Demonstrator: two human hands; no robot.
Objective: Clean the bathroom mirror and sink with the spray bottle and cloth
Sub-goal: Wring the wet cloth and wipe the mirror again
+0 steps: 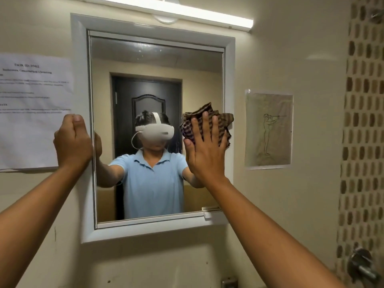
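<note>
At 3 o'clock on the mirror, the right hand presses the cloth flat to the glass, fingers straight and spread over the bunched fabric. At the mirror's 9 o'clock, the left hand curls round the frame edge, apparently steadying it. Hands well apart. Step in hand, judged: wiping the mirror. Some faint streaks show beside the cloth and near 12 o'clock. Next move likely calls for even pressure, sweeping the cloth toward the unwiped upper glass. Spray bottle and sink not in view.
</note>
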